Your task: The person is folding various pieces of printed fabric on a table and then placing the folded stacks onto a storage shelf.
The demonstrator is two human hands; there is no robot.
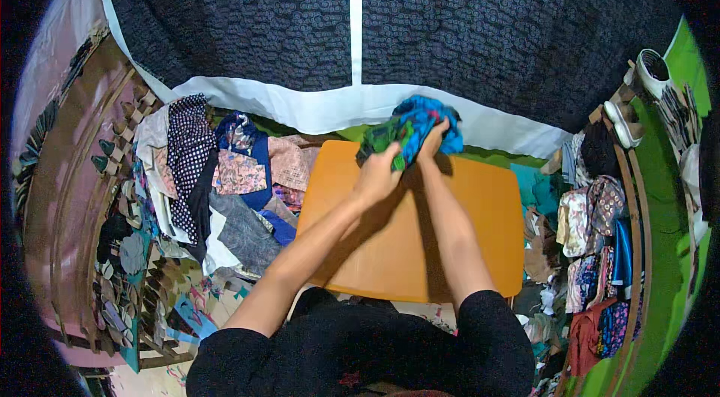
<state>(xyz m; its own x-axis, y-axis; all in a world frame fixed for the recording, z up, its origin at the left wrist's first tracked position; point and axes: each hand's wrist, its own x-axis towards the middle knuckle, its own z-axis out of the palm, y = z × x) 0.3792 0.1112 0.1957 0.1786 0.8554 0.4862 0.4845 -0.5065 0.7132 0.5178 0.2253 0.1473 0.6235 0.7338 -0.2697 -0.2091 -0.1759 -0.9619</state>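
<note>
While fingers of both hands grip the crumpled cloth (409, 127), left hand (379, 173) on its near-left part and right hand (433, 140) on its right side, it sits bunched at the table's far edge; can't tell if it touches the top. Cloth: bright blue on the right, green on the left, small red and dark patches, soft irregular folds, slightly blurred. Orange table (480, 239) has rounded corners; its surface shows between the forearms and out to both sides, so room sideways and toward the body. Far side: white band (277, 104) along the bottom of dark patterned curtains (232, 22), close behind the cloth. Left edge: heaped garments, incl. polka-dot cloth (189, 172) and pink floral cloth (241, 173), close by. Right, past the table edge: stacked clothes (592, 221), white shoe (621, 127) higher up.
</note>
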